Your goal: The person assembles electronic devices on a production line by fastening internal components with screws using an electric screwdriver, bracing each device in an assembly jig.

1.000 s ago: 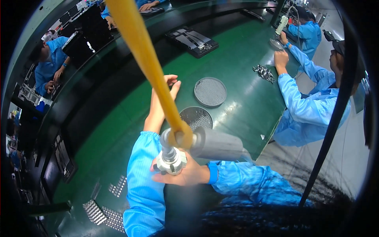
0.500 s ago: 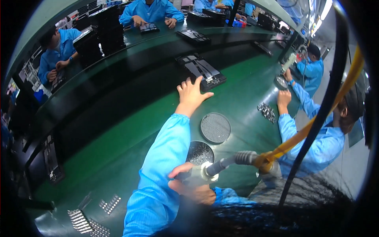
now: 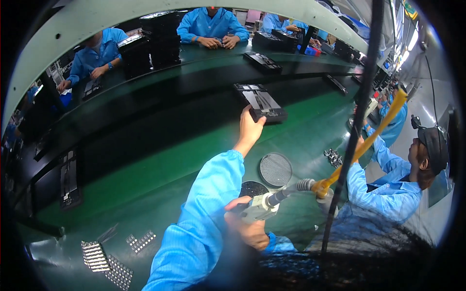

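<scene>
My left hand [image 3: 251, 127] reaches out ahead and grips the near end of a thick black rectangular electronic device [image 3: 262, 101]. Its upper face shows silver panels and dark strips. The thumb presses the near edge while the other fingers go round the left side, partly hidden. Lower down, my right hand [image 3: 250, 232] is closed round a white power screwdriver [image 3: 261, 208] joined to a grey fitting and a yellow hose. The tool's tip is out of sight. Beyond the tool sits a dark round dish [image 3: 253, 188] of small bits, partly covered, beside a grey round perforated dish [image 3: 275, 169].
Sheets of small parts [image 3: 95, 256] and tweezers [image 3: 108, 234] lie at the lower left of the green bench. Another black device [image 3: 71, 179] rests at the left. Co-workers sit across the bench and at the right, near a small parts pile [image 3: 333, 157]. A black cable [image 3: 357, 131] hangs in front.
My left hand has gone from spread fingers beside the device to a grip on its near end. The view has shifted, and the right hand still holds the screwdriver.
</scene>
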Demonstrator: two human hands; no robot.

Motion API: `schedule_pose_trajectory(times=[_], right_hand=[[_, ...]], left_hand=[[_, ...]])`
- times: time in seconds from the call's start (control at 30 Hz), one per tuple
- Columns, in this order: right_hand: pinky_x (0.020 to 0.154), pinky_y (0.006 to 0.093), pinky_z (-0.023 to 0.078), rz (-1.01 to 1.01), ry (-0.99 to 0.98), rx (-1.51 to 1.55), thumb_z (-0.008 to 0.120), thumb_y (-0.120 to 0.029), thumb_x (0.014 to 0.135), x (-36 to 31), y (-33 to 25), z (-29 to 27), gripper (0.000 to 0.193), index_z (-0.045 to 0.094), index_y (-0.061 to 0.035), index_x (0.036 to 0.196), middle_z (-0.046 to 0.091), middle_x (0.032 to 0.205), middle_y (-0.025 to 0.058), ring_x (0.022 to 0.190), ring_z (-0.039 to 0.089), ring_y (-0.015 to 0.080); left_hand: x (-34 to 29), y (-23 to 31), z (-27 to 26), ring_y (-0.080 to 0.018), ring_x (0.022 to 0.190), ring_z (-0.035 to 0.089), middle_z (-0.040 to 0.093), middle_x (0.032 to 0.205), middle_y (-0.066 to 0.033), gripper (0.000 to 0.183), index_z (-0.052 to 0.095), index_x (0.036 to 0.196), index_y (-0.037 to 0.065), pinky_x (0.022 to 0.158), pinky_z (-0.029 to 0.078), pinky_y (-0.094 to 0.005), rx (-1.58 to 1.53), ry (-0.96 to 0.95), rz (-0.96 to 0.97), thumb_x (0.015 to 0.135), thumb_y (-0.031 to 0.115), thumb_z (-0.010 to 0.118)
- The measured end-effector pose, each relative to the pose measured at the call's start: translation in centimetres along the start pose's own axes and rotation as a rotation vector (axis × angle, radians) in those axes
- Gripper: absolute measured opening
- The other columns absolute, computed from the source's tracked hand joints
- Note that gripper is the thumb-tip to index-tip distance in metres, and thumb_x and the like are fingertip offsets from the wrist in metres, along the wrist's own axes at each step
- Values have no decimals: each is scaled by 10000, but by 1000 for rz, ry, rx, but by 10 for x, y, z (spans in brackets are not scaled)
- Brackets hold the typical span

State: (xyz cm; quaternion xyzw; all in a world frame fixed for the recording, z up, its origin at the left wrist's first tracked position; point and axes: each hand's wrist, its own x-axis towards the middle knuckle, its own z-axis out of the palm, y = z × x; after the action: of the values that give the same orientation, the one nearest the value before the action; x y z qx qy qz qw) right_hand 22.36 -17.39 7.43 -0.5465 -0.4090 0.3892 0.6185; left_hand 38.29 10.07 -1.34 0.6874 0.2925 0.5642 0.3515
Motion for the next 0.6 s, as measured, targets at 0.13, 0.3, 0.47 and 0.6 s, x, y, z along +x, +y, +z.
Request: schedule_pose_trajectory(times=[0.13, 0.3, 0.47, 0.6], right_hand=[[525, 229, 444, -9, 16, 14, 700, 22, 834, -5, -11, 8, 208, 631, -49, 1017, 607, 722, 15, 585, 561, 74], [504, 229, 447, -95, -33, 235, 775, -50, 826, 1, 13, 8, 312, 629, -6, 1098, 655, 856, 51, 588, 551, 82], [501, 244, 404, -214, 51, 244, 678, -109, 909, 14, 17, -28, 212, 635, -60, 1111, 606, 827, 7, 600, 508, 67], [483, 234, 284, -329, 30, 297, 570, -121, 975, 12, 4, -71, 258, 538, 0, 1201, 372, 653, -46, 519, 329, 53]], left_hand=[[2, 15, -20, -221, 1032, 626, 568, 1258, -143, 624, 358, 1440, -11, 743, 573, -299, -626, -50, -695, 914, 158, 648], [-18, 7, -102, -249, 1039, 619, 527, 1298, -160, 577, 359, 1449, -19, 798, 602, -361, -979, -13, -742, 940, 117, 595], [-91, 121, -250, -241, 983, 628, 551, 1246, -155, 661, 274, 1488, 13, 888, 550, -363, -793, 80, -749, 953, 162, 632], [-195, 189, -329, -230, 1035, 626, 567, 1225, -148, 679, 263, 1494, 80, 923, 534, -396, -663, 75, -746, 953, 195, 657]])
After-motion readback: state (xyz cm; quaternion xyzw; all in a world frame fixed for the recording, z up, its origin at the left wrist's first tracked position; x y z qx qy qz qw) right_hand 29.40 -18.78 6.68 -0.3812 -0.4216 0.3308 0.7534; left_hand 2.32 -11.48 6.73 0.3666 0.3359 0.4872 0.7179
